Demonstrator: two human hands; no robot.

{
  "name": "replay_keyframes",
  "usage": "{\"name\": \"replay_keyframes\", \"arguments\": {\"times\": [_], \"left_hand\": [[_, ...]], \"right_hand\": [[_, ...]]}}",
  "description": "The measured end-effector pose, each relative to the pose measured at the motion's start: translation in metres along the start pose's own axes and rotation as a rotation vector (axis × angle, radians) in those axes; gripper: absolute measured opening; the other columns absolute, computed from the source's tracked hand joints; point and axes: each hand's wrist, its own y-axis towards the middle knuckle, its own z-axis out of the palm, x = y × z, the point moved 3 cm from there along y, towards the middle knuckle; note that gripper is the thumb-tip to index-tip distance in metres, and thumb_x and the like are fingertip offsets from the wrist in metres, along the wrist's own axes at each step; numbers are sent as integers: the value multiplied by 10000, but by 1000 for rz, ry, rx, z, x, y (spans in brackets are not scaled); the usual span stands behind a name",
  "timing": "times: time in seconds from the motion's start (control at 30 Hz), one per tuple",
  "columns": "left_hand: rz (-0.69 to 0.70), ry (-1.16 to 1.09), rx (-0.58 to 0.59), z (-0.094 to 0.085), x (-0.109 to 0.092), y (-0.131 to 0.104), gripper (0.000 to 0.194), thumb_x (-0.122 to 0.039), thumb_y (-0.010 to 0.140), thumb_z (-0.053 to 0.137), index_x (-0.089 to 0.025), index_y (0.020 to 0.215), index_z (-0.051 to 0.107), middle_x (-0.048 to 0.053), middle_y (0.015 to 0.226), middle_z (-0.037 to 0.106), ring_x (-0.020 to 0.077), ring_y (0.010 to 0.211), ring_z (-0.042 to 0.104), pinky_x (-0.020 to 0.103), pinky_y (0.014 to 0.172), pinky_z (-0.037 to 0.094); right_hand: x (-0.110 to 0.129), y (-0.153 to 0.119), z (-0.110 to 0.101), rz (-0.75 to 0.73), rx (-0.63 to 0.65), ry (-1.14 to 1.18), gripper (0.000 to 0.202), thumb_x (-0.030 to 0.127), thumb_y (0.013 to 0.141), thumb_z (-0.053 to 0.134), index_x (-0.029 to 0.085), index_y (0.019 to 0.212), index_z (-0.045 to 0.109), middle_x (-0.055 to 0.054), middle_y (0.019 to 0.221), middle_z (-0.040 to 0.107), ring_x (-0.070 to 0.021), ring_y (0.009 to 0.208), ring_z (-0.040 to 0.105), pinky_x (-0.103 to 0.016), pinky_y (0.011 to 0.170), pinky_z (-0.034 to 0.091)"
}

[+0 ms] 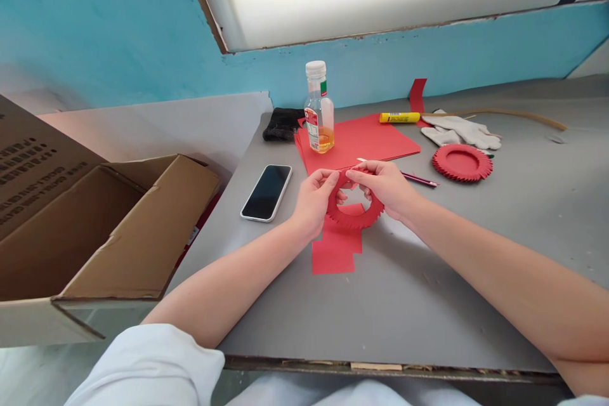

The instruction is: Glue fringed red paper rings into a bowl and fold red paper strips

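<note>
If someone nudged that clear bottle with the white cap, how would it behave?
The bottle would probably tip if pushed high up, being tall and slim. It is likely light for its size, since only a little amber liquid sits at the bottom. A low push might drag the red sheets beneath it too.

Red ring (353,221), grey tabletop (428,304), yellow tube (399,118), seemingly white gloves (464,129).

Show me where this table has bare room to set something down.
Bare table lies between the small papers and near edge, and right of the red disc. Crowded behind the ring: bottle, red sheets, yellow tube, gloves.
</note>
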Motion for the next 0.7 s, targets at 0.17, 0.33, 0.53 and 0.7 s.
{"name": "replay_keyframes", "arguments": {"times": [0.17, 0.33, 0.53, 0.7], "left_hand": [[-188, -261, 43, 0, 3, 3, 371, -516, 878, 390, -183, 873, 554, 33, 708, 640, 140, 626, 615, 263, 637, 487], [-279, -332, 83, -2, 5, 3, 479, -619, 797, 462, -178, 611, 440, -64, 423, 336, 62, 370, 365, 184, 434, 390], [-284, -219, 74, -2, 3, 1, 462, -609, 727, 571, -179, 624, 437, -90, 433, 262, 39, 349, 231, 156, 336, 247], [-158, -121, 83, 0, 0, -1, 338, -507, 779, 575, -185, 743, 478, -56, 509, 442, 54, 394, 376, 173, 408, 363]], "right_hand": [[0, 3, -3, -61, -110, 239, 245, 412, 676, 679, 201, 752, 580, 33, 636, 552, -62, 477, 440, -201, 451, 386], [-1, 6, -2, 171, 11, 346, 357, 558, 753, 531, 210, 825, 563, -9, 647, 607, -100, 451, 493, -252, 477, 450], [8, -2, 1, 275, 212, 279, 461, 655, 737, 464, 203, 763, 552, -11, 589, 581, -117, 438, 497, -279, 485, 471], [11, -3, 0, 57, 190, 69, 279, 433, 671, 685, 190, 748, 572, 11, 621, 574, -76, 439, 456, -230, 446, 432]]}}
